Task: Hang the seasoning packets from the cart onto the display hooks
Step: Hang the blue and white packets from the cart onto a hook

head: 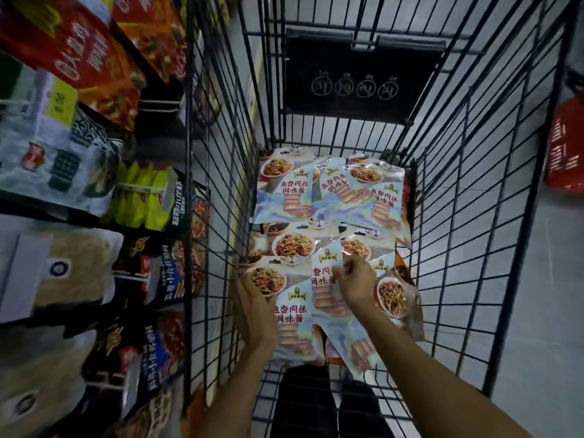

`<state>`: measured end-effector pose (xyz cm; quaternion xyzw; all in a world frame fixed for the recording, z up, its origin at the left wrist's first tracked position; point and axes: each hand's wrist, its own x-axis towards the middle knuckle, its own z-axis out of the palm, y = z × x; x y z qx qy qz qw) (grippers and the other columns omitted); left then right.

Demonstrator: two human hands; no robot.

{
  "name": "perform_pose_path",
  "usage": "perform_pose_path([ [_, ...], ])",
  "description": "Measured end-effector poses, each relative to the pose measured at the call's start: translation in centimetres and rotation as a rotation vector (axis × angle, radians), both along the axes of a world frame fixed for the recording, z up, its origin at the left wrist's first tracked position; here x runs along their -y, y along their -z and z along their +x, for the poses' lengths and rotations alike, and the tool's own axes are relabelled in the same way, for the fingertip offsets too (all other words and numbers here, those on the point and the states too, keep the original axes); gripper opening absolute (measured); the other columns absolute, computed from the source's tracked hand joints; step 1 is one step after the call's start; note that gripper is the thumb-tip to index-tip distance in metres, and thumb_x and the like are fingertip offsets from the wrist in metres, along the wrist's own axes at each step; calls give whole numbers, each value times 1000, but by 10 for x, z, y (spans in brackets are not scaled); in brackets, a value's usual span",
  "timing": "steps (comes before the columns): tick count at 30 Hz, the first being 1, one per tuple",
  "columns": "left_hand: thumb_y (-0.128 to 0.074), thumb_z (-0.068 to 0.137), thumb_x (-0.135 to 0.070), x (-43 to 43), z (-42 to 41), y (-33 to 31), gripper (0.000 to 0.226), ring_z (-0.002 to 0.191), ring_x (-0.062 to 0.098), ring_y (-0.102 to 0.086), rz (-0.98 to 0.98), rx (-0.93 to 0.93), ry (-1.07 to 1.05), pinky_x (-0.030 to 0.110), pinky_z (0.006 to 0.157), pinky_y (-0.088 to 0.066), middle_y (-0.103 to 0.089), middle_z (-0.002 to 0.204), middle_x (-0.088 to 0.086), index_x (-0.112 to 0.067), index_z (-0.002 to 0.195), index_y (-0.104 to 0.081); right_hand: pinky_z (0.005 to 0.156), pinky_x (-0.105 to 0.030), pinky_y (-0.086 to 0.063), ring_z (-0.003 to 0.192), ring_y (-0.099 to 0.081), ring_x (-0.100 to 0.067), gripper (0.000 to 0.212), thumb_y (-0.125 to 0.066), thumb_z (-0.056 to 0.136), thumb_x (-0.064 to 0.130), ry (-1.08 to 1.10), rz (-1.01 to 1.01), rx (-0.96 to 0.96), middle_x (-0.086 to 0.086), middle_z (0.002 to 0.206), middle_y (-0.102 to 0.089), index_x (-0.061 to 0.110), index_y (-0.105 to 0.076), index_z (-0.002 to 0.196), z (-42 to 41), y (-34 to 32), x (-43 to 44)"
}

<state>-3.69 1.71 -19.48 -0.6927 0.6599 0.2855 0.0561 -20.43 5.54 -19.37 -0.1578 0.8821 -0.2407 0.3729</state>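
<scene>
Black wire cart (360,58), overlapping seasoning packets (284,191) across its floor.

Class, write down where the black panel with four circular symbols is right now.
In the head view, upper centre, the black panel hangs on the far end wall of the wire cart, above the seasoning packets lying in it.

The cart (188,153) is open on top, so a hand can drop straight in. Its wire walls block entry from every side. Packets (331,197) overlap across most of its bottom. Left of the cart, hanging bags (94,74) crowd close to its wall; right of it the floor (553,279) lies open.
</scene>
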Motion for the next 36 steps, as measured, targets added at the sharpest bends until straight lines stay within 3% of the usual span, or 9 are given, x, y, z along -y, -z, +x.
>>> perform_pose_path([
  [4,-72,81,-19,-1,-8,9,78,136,30,-28,-15,-57,-15,36,106,-35,-31,146,18,-1,142,-28,77,-45,-50,85,-62,-37,20,-62,90,11,36,0,7,-25,87,-65,-9,-59,91,-14,-1,-18],
  [6,-74,78,-23,2,-15,15,79,134,29,-28,-28,-50,29,36,106,-34,-31,145,17,-2,141,-31,81,-49,-50,88,-62,-36,20,-60,92,14,79,4,12,-23,91,-65,-6,-58,95,-22,-4,-30],
  [13,-77,74,-34,25,-46,22,85,134,28,-29,-117,-103,155,41,106,-36,-32,146,15,-5,140,-34,81,-53,-54,88,-64,-31,19,-58,93,23,184,-8,25,-14,93,-66,4,-56,92,-38,-10,-57],
  [18,-73,80,-32,11,-25,16,87,137,31,-25,-80,-89,5,41,111,-29,-22,152,16,-4,146,-23,83,-49,-54,91,-65,-28,20,-58,93,26,224,-3,47,-12,99,-68,7,-59,101,-33,-10,-58],
  [23,-71,83,-22,0,-12,9,84,140,32,-24,-100,-39,-34,45,113,-26,-20,154,15,-3,147,-21,88,-49,-54,99,-66,-32,27,-60,93,15,303,-38,150,-18,109,-68,-1,-57,114,-26,-9,-59],
  [27,-72,81,-18,-16,-14,4,82,133,31,-35,-50,-57,-192,47,105,-38,-31,148,16,-4,146,-24,82,-42,-56,98,-66,-31,26,-59,93,11,329,-75,156,-19,110,-68,-3,-55,114,-22,-11,-60],
  [30,-73,79,-16,-20,-18,4,79,127,32,-40,-14,-108,-321,44,101,-38,-38,140,16,-7,144,-28,80,-43,-56,98,-66,-31,27,-61,92,11,331,-63,147,-20,111,-67,-5,-56,113,-19,-11,-59],
  [33,-81,70,-17,-18,-23,5,89,124,31,-43,-85,-140,-249,41,98,-40,-43,135,16,-9,143,-31,58,-22,-50,89,-67,-23,21,-67,87,11,320,-77,160,-14,107,-69,1,-58,103,-18,-9,-58],
  [36,-86,62,-17,-16,-23,5,97,124,30,-44,-105,-170,-224,40,98,-40,-45,135,14,-9,142,-33,61,-27,-55,84,-69,-22,31,-76,78,12,380,-123,268,-13,102,-71,2,-60,102,-18,-5,-57],
])
